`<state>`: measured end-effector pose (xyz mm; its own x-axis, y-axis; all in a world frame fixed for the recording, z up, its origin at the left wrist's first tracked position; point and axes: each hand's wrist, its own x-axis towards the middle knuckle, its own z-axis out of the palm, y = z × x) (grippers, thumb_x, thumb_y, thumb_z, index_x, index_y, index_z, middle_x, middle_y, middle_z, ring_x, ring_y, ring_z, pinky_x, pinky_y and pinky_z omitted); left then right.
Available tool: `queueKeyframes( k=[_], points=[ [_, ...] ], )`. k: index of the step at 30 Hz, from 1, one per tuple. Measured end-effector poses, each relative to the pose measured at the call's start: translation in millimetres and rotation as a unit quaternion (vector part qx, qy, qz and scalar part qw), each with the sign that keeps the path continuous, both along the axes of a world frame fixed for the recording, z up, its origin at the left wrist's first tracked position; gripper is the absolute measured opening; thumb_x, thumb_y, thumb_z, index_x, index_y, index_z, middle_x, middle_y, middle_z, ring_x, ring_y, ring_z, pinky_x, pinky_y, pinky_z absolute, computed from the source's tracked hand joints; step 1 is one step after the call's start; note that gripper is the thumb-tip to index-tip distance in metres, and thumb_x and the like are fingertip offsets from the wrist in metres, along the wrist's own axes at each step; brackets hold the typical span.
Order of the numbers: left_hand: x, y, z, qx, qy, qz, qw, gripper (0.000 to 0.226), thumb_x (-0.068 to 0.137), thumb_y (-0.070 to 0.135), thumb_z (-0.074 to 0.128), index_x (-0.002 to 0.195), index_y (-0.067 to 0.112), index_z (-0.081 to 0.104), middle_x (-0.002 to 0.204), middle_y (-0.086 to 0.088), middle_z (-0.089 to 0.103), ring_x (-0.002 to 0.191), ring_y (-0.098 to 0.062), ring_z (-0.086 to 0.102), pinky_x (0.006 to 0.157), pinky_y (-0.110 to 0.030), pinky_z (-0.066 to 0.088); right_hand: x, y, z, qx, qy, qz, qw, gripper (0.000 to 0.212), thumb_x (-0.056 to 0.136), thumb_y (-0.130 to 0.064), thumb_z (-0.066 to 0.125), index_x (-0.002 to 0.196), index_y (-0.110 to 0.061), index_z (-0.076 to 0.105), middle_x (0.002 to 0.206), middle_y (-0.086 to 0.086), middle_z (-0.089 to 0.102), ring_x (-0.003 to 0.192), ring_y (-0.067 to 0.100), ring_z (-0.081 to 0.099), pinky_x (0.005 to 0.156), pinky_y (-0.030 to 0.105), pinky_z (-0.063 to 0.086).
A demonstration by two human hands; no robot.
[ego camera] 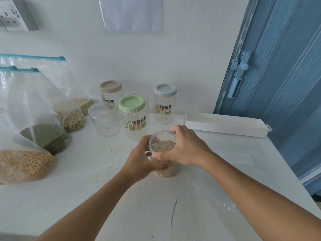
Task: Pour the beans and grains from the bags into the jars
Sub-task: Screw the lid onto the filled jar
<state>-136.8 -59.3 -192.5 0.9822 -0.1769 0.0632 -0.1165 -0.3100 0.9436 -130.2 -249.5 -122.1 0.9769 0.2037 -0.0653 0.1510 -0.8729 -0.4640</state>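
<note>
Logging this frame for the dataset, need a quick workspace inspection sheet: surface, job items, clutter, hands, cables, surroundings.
Surface: white table, cracked near the front edge.
Job's things: open jar holding beans; empty lidless jar; jars with green lid, beige lid, grey lid; four zip bags of beans and grains at left.
Clutter: long white box.
Hands: left hand and right hand both grip the open jar.
Cables: nothing seen.
Surroundings: white wall, wall socket, blue door with latch.

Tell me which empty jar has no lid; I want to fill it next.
The clear jar at the left of the group, beside the green-lidded jar. Its mouth is open; the beige-lidded and grey-lidded jars are capped.
</note>
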Motion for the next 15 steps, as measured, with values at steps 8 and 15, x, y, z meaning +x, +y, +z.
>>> queueKeyframes(
  k=[8, 15],
  points=[
    [-6, -7, -1, -0.001, -0.030, 0.032, 0.999, 0.086, 0.061, 0.021, 0.101, 0.132, 0.031, 0.054, 0.115, 0.032, 0.066, 0.109, 0.007, 0.064, 0.082, -0.013, 0.055, 0, 11, -9, -0.011, -0.036, -0.037, 0.999, 0.114, 0.061, -0.094, 0.061, 0.147, -0.023, 0.036, 0.144, -0.006, 0.040, 0.135, 0.019, 0.039, 0.096, 0.043, 0.048],
    [17, 29, -2, 0.054, -0.013, 0.033, 0.998, 0.124, 0.059, 0.035, 0.102, 0.157, 0.032, 0.028, 0.139, 0.010, 0.056, 0.129, -0.008, 0.053, 0.109, -0.031, 0.045, 23, 14, -7, -0.008, -0.055, -0.036, 0.998, 0.117, 0.062, -0.094, 0.063, 0.154, -0.027, 0.035, 0.148, -0.007, 0.037, 0.141, 0.020, 0.034, 0.103, 0.046, 0.048]
  ],
)
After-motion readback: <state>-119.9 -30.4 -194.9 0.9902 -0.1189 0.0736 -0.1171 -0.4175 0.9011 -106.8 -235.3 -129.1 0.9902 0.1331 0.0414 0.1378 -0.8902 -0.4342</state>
